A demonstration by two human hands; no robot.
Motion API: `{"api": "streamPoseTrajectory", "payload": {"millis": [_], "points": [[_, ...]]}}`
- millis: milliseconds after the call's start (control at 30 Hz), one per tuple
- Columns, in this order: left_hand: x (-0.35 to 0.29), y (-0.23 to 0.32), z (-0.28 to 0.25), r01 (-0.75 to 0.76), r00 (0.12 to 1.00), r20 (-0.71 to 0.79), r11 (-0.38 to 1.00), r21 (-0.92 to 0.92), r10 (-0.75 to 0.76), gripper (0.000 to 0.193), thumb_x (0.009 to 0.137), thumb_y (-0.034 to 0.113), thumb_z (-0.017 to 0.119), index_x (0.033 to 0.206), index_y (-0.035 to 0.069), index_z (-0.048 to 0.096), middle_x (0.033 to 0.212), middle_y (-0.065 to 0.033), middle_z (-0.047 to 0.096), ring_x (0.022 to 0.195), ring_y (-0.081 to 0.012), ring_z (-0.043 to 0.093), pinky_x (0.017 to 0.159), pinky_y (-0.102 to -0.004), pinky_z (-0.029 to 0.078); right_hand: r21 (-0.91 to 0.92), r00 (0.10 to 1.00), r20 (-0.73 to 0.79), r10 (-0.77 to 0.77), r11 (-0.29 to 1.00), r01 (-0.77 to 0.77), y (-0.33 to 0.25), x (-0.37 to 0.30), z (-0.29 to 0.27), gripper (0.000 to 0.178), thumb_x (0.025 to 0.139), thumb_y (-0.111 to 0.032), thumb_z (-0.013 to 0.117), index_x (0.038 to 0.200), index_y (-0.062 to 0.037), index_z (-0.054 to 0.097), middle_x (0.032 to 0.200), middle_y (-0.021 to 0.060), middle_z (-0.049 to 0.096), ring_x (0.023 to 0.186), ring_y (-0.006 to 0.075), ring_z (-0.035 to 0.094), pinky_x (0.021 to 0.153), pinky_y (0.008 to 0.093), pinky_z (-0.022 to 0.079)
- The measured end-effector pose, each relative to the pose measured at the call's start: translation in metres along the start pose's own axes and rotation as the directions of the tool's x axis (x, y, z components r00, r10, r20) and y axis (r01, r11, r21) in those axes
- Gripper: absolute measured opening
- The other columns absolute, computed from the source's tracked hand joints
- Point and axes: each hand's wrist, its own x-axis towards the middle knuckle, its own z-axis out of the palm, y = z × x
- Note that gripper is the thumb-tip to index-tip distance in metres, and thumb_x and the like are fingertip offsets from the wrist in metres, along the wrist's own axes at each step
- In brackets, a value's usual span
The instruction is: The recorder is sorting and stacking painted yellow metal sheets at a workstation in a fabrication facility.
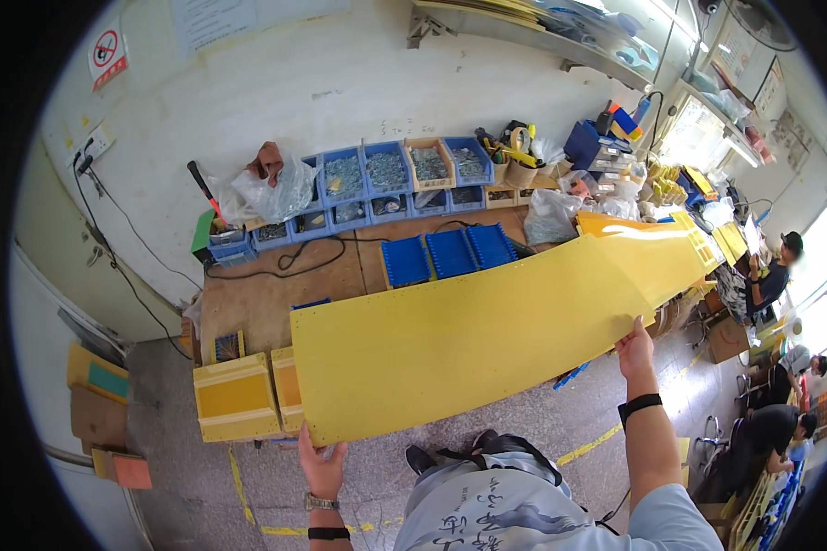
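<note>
A large flat yellow panel (459,331) with small holes along its edges spans the front of the workbench, its near edge toward my body. At its near left corner, my left hand (322,466) grips the edge, with some fingers hidden under the panel. Farther right, my right hand (634,349) is closed on the same near edge, thumb on top. The panel's right end overlaps another yellow sheet (652,248). Beneath and left of the panel are yellow framed pieces (236,397) at the bench's front left.
Blue slotted racks (450,254) stand just behind the panel on the wooden bench (294,275). Blue bins (343,174) of small hardware line the wall. A black cable (289,264) crosses the bench top. Several people (770,275) work at the right. Cardboard boxes (98,413) lean at left.
</note>
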Motion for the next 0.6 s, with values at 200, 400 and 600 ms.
{"api": "streamPoseTrajectory", "payload": {"millis": [200,400,600], "points": [[-0.001,-0.005,0.002,-0.001,1.0,-0.025,1.0,0.0,0.001,0.088,0.076,0.0,0.081,0.151,0.001,0.035,0.127,-0.0116,0.058,0.107,-0.0192,0.06,0.088,-0.0326,0.052,-0.161,0.996,-0.005,0.094,0.982,-0.094,0.008,0.007,-0.013,0.04,0.106,-0.039,0.048,0.12,-0.0033,0.06,0.107,0.0091,0.071,0.094,0.0199,0.069,0.08,0.0347,0.057],[0.001,-0.014,0.004,0.078,0.997,0.027,0.996,-0.05,-0.076,0.091,0.077,0.002,0.083,0.152,0.001,0.032,0.127,-0.0132,0.056,0.106,-0.0195,0.06,0.086,-0.0336,0.053,-0.783,0.935,-0.299,0.194,0.511,-0.356,0.013,0.009,-0.052,0.049,0.101,-0.047,0.053,0.109,0.0012,0.063,0.086,0.0127,0.068,0.07,0.023,0.068,0.061,0.0365,0.058],[-0.007,-0.014,0.003,0.093,0.996,-0.003,0.992,-0.088,-0.094,0.093,0.08,0.002,0.078,0.157,0.002,0.025,0.122,-0.0127,0.06,0.103,-0.019,0.061,0.085,-0.0349,0.051,-0.73,0.952,-0.121,0.281,0.625,-0.278,0.037,0.001,-0.08,0.043,0.101,-0.038,0.058,0.108,0.0042,0.064,0.092,0.0133,0.069,0.071,0.0228,0.069,0.061,0.0345,0.058]]}}
